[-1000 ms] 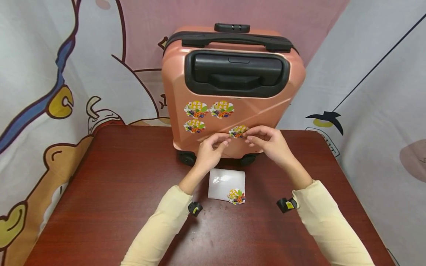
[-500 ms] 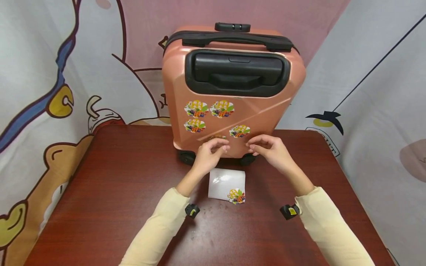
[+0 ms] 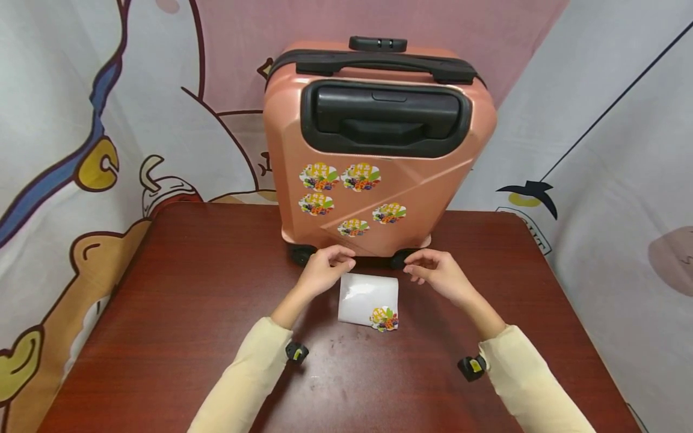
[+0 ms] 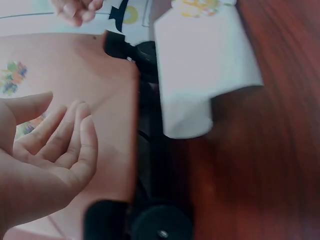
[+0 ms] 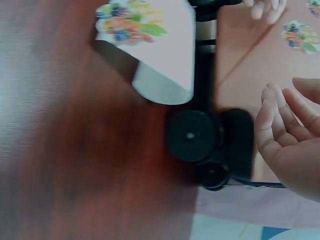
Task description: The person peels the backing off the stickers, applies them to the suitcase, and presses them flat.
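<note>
A pink hard-shell suitcase (image 3: 438, 174) stands on the table, with several fruit-pattern stickers (image 3: 361, 177) on its front. Before it lies a white backing sheet (image 3: 357, 297) with one fruit sticker (image 3: 384, 319) at its near right corner; the wrist views show an edge of the sheet curling. My left hand (image 3: 323, 270) hovers by the sheet's far left corner, fingers loosely bent around nothing. To the right of the sheet, near a suitcase wheel (image 3: 399, 258), my right hand (image 3: 440, 275) is held in the air. In the right wrist view its fingers (image 5: 272, 120) are relaxed and hold nothing.
The brown wooden table (image 3: 178, 313) carries the suitcase and the sheet. Cartoon-printed cloth (image 3: 606, 120) hangs behind and at both sides. A black retracted pull handle (image 3: 387, 114) sits in the suitcase's upper front.
Both hands have come away from the suitcase front, down and toward the table. The right fingers have left the right-hand sticker, and a lower sticker that the left hand covered now shows.
</note>
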The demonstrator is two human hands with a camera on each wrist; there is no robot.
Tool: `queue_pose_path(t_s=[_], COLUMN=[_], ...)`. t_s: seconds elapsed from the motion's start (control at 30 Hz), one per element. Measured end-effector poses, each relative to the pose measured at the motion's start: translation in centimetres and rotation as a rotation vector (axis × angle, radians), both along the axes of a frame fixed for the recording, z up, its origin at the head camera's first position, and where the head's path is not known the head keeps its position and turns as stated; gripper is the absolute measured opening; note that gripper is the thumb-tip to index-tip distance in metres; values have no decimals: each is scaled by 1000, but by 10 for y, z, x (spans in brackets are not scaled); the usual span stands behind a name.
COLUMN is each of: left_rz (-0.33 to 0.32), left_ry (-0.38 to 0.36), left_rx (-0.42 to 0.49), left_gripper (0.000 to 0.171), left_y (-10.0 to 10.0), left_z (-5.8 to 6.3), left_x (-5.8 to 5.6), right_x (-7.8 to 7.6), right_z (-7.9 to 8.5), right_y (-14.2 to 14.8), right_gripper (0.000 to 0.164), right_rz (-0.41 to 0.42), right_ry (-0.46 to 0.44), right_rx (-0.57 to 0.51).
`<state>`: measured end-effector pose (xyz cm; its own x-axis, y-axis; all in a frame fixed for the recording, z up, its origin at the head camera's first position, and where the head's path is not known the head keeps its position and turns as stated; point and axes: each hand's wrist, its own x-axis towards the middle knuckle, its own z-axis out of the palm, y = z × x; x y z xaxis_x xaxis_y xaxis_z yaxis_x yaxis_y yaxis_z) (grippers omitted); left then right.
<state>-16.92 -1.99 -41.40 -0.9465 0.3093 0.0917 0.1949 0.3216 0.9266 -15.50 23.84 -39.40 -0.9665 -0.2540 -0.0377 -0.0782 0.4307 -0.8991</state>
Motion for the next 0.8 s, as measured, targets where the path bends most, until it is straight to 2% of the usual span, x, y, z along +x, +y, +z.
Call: queue_pose_path(t_s=[0.2,0.37,0.43,0.6,0.8], left_rz=[26,50,56,39,29], left_ry=[-59,-114,-161,-273,-324], left_rx=[-35,-74,-84,-69,-86], left_gripper=[15,15,14,13,12], left_y=[-13,-21,-22,-24,-22], left_z=[-20,-31,-34,-46,-55], left_x=[4,8,9,11,17], right_x=[7,15,18,23,27], right_z=[-25,-44,-50,-66,-76], right_y=[7,9,9,10,7], right_gripper=[16,19,20,18,16], right_rz=[27,49,64,84,76], right_ry=[-61,-99,-116,-167,-209], right_rx=[17,19,12,-16,-19])
